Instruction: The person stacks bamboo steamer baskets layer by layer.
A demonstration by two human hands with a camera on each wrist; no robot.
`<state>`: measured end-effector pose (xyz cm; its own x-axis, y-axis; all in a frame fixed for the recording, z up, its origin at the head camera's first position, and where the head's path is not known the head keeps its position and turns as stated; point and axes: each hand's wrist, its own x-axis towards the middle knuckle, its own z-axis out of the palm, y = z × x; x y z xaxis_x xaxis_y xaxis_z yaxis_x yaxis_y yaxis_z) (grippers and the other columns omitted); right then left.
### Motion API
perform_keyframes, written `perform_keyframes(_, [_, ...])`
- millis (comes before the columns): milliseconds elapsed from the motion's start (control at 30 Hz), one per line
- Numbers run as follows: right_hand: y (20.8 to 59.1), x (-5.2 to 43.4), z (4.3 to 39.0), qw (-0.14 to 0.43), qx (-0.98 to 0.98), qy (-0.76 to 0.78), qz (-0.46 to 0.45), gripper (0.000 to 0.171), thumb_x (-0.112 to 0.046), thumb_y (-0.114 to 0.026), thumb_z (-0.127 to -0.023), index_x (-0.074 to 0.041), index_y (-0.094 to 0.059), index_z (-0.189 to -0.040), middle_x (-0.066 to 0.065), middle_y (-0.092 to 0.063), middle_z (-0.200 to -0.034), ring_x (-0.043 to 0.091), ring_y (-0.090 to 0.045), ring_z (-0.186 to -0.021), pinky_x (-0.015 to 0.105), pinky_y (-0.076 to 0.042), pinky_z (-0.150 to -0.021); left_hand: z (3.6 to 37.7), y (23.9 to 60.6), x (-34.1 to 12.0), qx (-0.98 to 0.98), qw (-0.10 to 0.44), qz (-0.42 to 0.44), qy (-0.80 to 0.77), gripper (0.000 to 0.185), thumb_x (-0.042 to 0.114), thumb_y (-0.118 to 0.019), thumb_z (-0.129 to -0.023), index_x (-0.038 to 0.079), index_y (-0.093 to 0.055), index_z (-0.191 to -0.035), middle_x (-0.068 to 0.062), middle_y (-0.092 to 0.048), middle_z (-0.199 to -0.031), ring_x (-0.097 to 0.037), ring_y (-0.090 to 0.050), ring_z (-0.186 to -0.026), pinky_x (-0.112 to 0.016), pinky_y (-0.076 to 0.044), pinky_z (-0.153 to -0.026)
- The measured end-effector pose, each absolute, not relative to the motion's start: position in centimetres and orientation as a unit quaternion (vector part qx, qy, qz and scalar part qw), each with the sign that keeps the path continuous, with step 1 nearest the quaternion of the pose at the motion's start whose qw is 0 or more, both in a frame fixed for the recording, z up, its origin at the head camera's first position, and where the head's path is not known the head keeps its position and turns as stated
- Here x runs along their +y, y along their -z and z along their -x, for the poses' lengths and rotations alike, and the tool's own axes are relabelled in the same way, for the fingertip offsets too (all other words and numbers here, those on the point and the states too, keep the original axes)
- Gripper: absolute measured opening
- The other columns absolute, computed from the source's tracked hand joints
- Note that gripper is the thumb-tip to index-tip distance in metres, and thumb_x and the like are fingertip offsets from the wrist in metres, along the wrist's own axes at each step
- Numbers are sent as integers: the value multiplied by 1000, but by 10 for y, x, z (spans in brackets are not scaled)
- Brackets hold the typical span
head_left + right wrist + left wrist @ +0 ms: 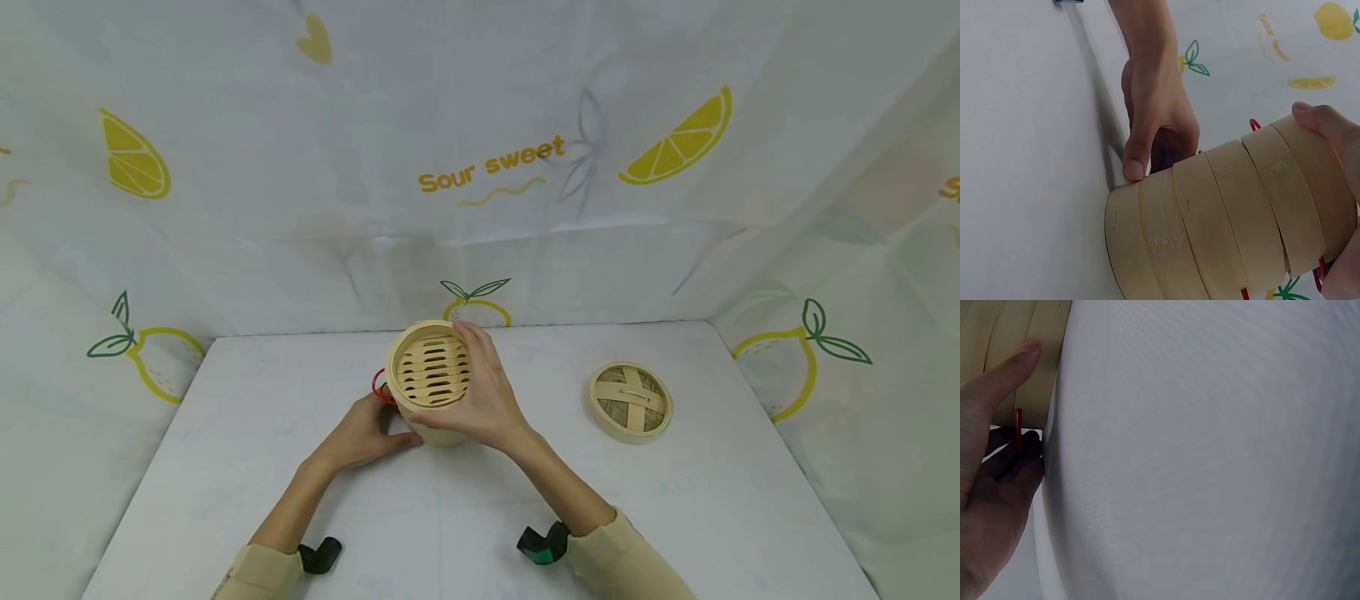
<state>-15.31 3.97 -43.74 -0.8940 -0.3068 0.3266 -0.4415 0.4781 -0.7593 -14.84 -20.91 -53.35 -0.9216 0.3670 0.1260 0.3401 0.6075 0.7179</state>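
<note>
A white table (675,517) is seen, and it is covered with a smooth white cloth. It is closed in at the back and at both sides by a white curtain (300,208). Yellow lemons, lemon slices, green leaves and the words "Sour sweet" are printed on the curtain.

One steamer (433,383) is seen near the middle of the table, toward the back. It is made of pale bamboo. It is open at the top, and slats can be seen inside it. In the right wrist view, bands are seen stacked up its side.

One lid (631,401) is laid flat on the table, well apart from the steamer, on the right. It is round and woven, with a strip across the top.

One red ring (378,386) is seen at the steamer's left side, touching it. What it is cannot be told.

Two hands are seen. The right hand (483,396) is curled around the right side of the steamer, with the fingers up at the rim, so the steamer is held. The left hand (367,433) is set low at the steamer's left side. Its thumb is pressed flat against the wall, and its fingers are bent by the red ring. It cannot be told if the ring is gripped.

Two sleeves are seen at the bottom, one on each arm.
</note>
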Motion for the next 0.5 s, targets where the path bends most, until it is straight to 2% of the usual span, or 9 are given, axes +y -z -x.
perform_keyframes(500, [435,39,155,37,-865,-463,-190,132,-45,-105,-61,-13,-34,-167,11,-37,-171,35,-45,-154,60,-45,-124,148,533,-208,898,4,-203,-389,78,34,-99,-80,11,-61,-144,3,-75,-124,-14,-70,-114,-44,-59,-105])
